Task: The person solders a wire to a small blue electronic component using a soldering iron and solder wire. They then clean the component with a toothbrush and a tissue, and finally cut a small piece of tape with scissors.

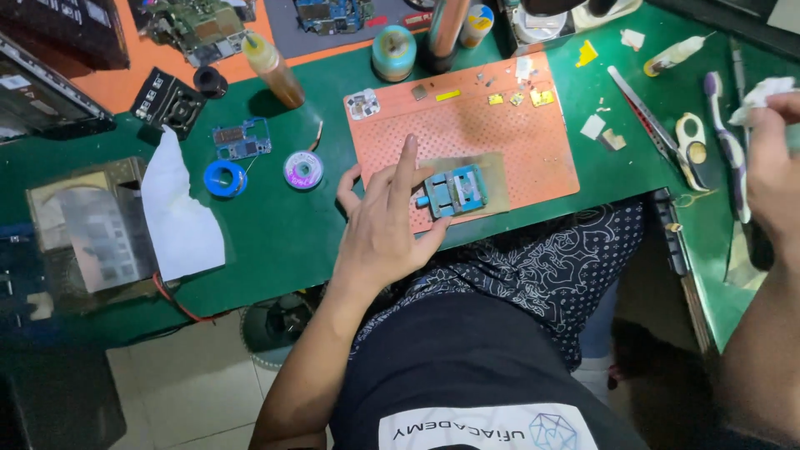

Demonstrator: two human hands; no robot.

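Observation:
My left hand point(385, 227) rests open on the near edge of the orange perforated mat point(500, 133), fingers spread, its thumb touching a small blue clamp fixture point(457, 190) that sits on a brownish plate. My right hand point(773, 162) is at the far right edge of view, pinching a crumpled white tissue point(762, 90) between its fingertips above the green bench mat point(275, 225). Several small gold and grey chips point(517, 97) lie along the orange mat's far edge.
Tweezers point(642, 108), a purple-handled brush point(723, 125) and a white cutter lie at the right. Two solder-wick spools point(303, 169), a circuit board point(242, 138), an amber bottle point(275, 71) and a white cloth point(179, 217) lie left. A metal plate sits far left.

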